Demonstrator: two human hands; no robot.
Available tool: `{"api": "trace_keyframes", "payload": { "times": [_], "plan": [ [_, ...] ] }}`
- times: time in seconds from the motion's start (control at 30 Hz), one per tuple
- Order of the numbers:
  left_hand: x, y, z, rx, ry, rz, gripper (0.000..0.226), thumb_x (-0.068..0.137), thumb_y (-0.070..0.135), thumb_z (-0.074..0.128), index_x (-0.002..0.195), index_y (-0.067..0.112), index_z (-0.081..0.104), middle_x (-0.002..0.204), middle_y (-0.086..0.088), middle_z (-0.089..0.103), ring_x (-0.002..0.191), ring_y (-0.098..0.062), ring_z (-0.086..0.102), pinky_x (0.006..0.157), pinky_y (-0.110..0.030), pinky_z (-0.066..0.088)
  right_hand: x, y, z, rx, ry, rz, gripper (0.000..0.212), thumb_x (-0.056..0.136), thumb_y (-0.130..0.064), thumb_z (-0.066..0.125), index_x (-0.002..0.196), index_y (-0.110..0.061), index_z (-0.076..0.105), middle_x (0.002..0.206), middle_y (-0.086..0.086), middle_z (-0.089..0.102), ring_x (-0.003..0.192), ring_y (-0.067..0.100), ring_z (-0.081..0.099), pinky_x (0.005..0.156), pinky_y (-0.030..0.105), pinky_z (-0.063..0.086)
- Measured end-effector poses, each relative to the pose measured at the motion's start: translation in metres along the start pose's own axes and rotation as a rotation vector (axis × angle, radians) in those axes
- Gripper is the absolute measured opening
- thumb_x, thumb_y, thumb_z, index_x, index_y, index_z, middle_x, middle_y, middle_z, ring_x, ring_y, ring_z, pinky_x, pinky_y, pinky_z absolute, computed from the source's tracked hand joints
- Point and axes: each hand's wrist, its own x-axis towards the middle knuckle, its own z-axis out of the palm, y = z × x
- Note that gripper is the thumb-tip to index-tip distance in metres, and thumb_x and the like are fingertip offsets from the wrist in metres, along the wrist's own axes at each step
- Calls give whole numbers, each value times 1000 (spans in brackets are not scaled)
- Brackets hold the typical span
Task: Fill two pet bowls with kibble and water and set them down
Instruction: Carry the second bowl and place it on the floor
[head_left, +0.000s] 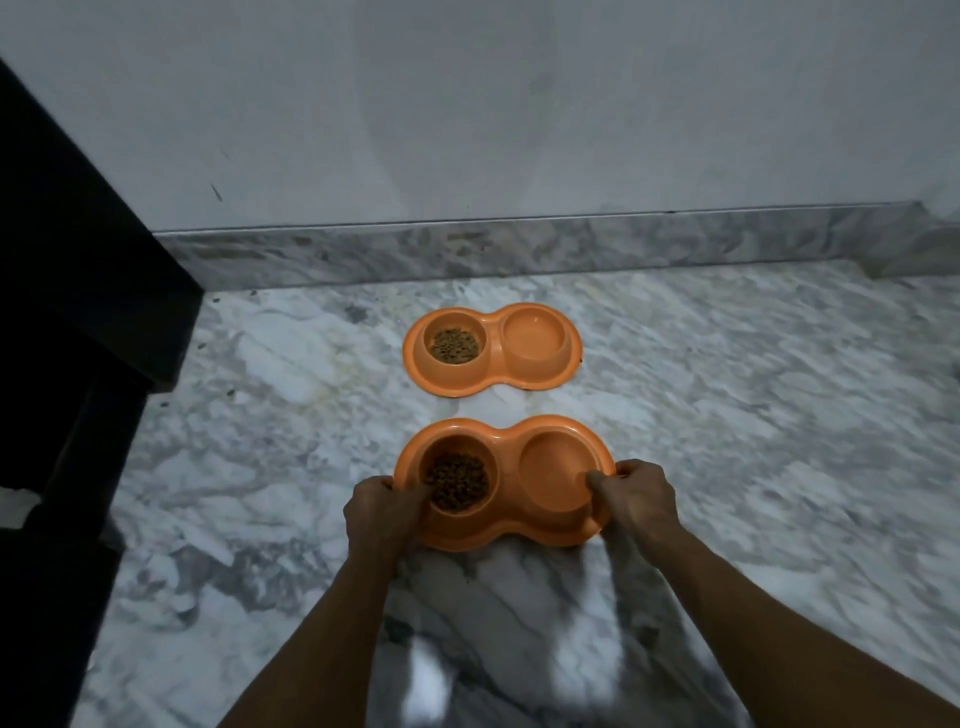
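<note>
On grey marbled floor (727, 415) | near orange plastic double pet bowl (540, 525), kibble (457, 480) in left well | left hand (382, 512), right hand (636, 499) clamped on its end rims, thumbs inside wells | identical second bowl (491, 374) beyond, apart

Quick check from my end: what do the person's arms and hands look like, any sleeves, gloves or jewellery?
Both hands, left and right, are bare: no gloves, and no rings or watch that I can make out. The forearms are uncovered down to the frame's bottom edge, no sleeves in view.

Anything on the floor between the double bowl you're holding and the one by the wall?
Nothing: in the head view, only bare marble floor separates the held bowl, gripped by both hands, from the far bowl.
</note>
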Motion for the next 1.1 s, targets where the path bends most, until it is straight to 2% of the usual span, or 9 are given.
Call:
{"api": "trace_keyframes", "payload": {
  "times": [0.13, 0.3, 0.47, 0.57, 0.83, 0.93, 1.0, 1.07, 1.1],
  "plan": [
    [7, -2, 9, 16, -9, -3, 28, 73, 34, 74, 69, 7, 70, 67, -11, 69, 71, -26, 65, 57, -27, 40, 13, 5, 4, -4, 0, -4, 21, 80, -29, 73, 69, -21, 58, 76, 9, 71, 76, 30, 70, 81, 46, 58],
    [13, -7, 17, 47, -23, 24, 31, 74, 36, 74, 71, 5, 72, 67, -13, 70, 70, -27, 67, 64, -32, 48, 23, 11, 5, -10, -8, -9, 17, 82, -28, 72, 74, -19, 60, 78, 10, 71, 75, 29, 70, 81, 46, 59],
    [17, -8, 19, 46, -13, 47, 28, 78, 35, 74, 73, 7, 71, 67, -12, 70, 70, -26, 66, 62, -30, 45, 28, 18, 9, -10, -21, -29, 14, 84, -25, 71, 78, -14, 65, 77, 11, 71, 73, 30, 69, 79, 49, 60],
    [18, -8, 18, 50, -8, 52, 27, 78, 36, 74, 72, 10, 71, 67, -10, 70, 72, -26, 66, 67, -32, 48, 29, 18, 10, -4, -21, -46, 13, 84, -23, 71, 78, -13, 66, 78, 13, 71, 72, 31, 70, 77, 49, 60],
    [22, -9, 15, 75, -16, 64, 26, 80, 35, 73, 73, 10, 71, 68, -11, 71, 70, -28, 68, 72, -36, 52, 32, 17, 13, 7, -33, -73, 13, 86, -25, 72, 80, -14, 67, 78, 13, 72, 66, 31, 70, 68, 44, 61],
    [21, -9, 15, 70, -14, 72, 27, 81, 35, 73, 72, 10, 70, 68, -10, 70, 70, -27, 67, 69, -34, 50, 32, 18, 12, 15, -38, -86, 18, 86, -25, 72, 86, -8, 71, 78, 15, 73, 65, 32, 71, 69, 45, 61],
    [20, -9, 14, 71, -2, 59, 36, 81, 39, 72, 65, 9, 62, 63, -8, 65, 64, -25, 63, 60, -31, 44, 31, 19, 12, 1, -45, -91, 23, 86, -29, 72, 88, -5, 71, 78, 16, 73, 67, 32, 70, 71, 45, 60],
    [17, -8, 12, 83, 17, 41, 45, 81, 44, 72, 64, 8, 52, 62, -8, 57, 61, -23, 55, 55, -30, 36, 30, 19, 12, -32, -28, -92, 34, 86, -35, 72, 90, -1, 68, 82, 18, 71, 75, 33, 69, 75, 44, 56],
    [14, -6, 10, 95, 21, 35, 46, 81, 46, 72, 69, 6, 54, 66, -10, 57, 65, -25, 56, 57, -32, 38, 29, 18, 10, -51, -23, -86, 39, 86, -39, 71, 91, 0, 66, 85, 18, 71, 81, 34, 68, 79, 45, 55]
  ]
}}
